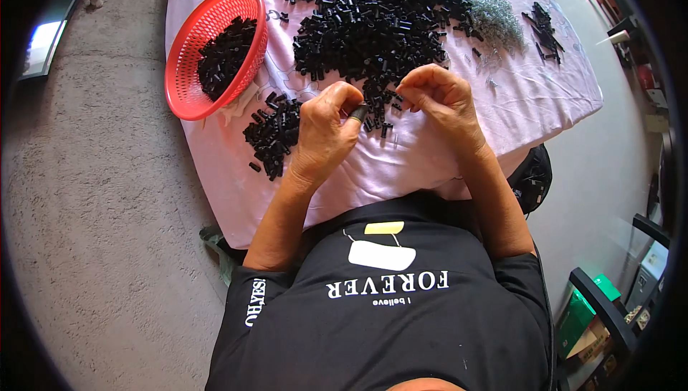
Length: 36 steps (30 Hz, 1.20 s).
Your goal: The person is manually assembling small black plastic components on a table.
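My left hand is closed in a pinch above the pink cloth. A dark sleeve or small black part shows at its thumb; I cannot tell which, and what the fingertips hold is hidden. Across a small gap, my right hand is pinched too, its fingertips near a few loose black parts; anything in them is too small to make out. Beyond both hands spreads a large heap of small black tubular plastic parts. A smaller pile of black parts lies left of my left hand.
At the left, a tilted red plastic basket holds more black parts. A heap of thin silvery wire pieces lies right of the big heap, beside longer black pieces. Pink cloth covers the table. A green box stands lower right.
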### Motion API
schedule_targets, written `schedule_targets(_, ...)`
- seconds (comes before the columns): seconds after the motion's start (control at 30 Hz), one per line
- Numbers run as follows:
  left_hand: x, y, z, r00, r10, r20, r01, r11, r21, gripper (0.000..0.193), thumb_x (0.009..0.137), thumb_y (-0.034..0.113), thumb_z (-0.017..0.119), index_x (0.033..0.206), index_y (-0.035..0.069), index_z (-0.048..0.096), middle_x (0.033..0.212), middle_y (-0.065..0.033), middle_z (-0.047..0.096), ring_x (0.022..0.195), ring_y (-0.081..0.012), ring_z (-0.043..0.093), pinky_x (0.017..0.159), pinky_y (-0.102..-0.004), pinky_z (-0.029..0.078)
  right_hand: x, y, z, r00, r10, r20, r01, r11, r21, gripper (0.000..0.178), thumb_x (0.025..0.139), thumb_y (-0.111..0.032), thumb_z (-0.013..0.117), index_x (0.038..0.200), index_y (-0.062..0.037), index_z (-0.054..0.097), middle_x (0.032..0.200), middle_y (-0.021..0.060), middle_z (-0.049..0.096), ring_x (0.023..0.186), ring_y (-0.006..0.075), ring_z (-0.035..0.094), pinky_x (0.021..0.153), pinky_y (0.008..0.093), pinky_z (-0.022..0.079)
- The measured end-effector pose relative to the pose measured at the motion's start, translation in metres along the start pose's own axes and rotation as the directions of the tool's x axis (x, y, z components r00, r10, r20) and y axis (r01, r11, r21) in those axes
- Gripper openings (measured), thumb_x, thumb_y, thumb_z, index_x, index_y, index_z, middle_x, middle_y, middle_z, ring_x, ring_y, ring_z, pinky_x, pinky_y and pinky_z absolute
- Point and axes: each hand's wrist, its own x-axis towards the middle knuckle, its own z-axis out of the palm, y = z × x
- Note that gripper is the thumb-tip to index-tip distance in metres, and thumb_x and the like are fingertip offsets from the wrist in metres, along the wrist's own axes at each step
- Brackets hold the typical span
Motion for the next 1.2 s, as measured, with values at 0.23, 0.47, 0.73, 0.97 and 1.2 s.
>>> schedule_targets(0.23, 0.006, 0.01, 0.013, 0.993, 0.114, 0.039, -0.113, 0.993, -0.015, 0.016, 0.072, -0.009, 0.061, 0.085, 0.0, 0.057, 0.076, -0.015, 0.059, 0.068, -0.0313, 0.062, 0.063, -0.0387, 0.05, -0.002, 0.004, 0.005, 0.994, -0.008, 0.11, 0.014, 0.998, -0.061, 0.012, 0.087, 0.005, 0.069, 0.098, 0.0023, 0.065, 0.091, 0.0036, 0.068, 0.083, 0.0071, 0.064, 0.077, 0.0227, 0.055)
schedule_targets(0.47, 0.014, 0.02, 0.019, 0.968, 0.249, 0.034, -0.249, 0.968, -0.016, 0.017, 0.073, -0.009, 0.061, 0.087, 0.001, 0.057, 0.079, -0.0145, 0.06, 0.07, -0.032, 0.063, 0.064, -0.0394, 0.051, -0.002, 0.001, 0.004, 0.996, -0.007, 0.089, 0.01, 0.999, -0.033, 0.01, 0.088, -0.002, 0.071, 0.097, 0.0013, 0.066, 0.085, 0.003, 0.068, 0.079, 0.0067, 0.065, 0.073, 0.0223, 0.055)
schedule_targets(0.73, 0.014, 0.018, 0.005, 0.99, 0.137, 0.024, -0.135, 0.989, -0.055, 0.025, 0.073, -0.011, 0.061, 0.096, 0.001, 0.061, 0.086, -0.013, 0.065, 0.077, -0.0264, 0.067, 0.068, -0.034, 0.053, 0.0, 0.001, 0.003, 0.994, 0.046, 0.095, -0.037, 0.994, -0.099, 0.008, 0.094, -0.007, 0.065, 0.096, 0.0012, 0.064, 0.083, 0.0048, 0.069, 0.074, 0.0087, 0.066, 0.068, 0.0231, 0.055)
schedule_targets(0.97, 0.003, -0.002, -0.007, 0.989, 0.087, 0.119, -0.104, 0.984, 0.143, 0.026, 0.071, -0.009, 0.057, 0.093, 0.001, 0.065, 0.087, -0.0133, 0.061, 0.076, -0.0304, 0.064, 0.069, -0.0366, 0.052, 0.002, 0.003, -0.001, 0.998, 0.036, 0.056, -0.037, 0.999, 0.025, 0.007, 0.096, -0.006, 0.062, 0.098, 0.0, 0.06, 0.086, 0.0069, 0.069, 0.076, 0.0111, 0.068, 0.067, 0.0238, 0.056)
schedule_targets(1.2, 0.001, -0.008, 0.002, 0.983, 0.12, 0.14, -0.151, 0.959, 0.241, 0.024, 0.074, -0.006, 0.062, 0.096, 0.002, 0.067, 0.087, -0.011, 0.061, 0.074, -0.024, 0.064, 0.064, -0.0323, 0.051, 0.003, 0.006, -0.003, 0.996, 0.042, 0.077, -0.044, 0.999, 0.021, 0.008, 0.097, -0.005, 0.06, 0.103, -0.0007, 0.062, 0.09, 0.0072, 0.07, 0.076, 0.0112, 0.068, 0.066, 0.0235, 0.055)
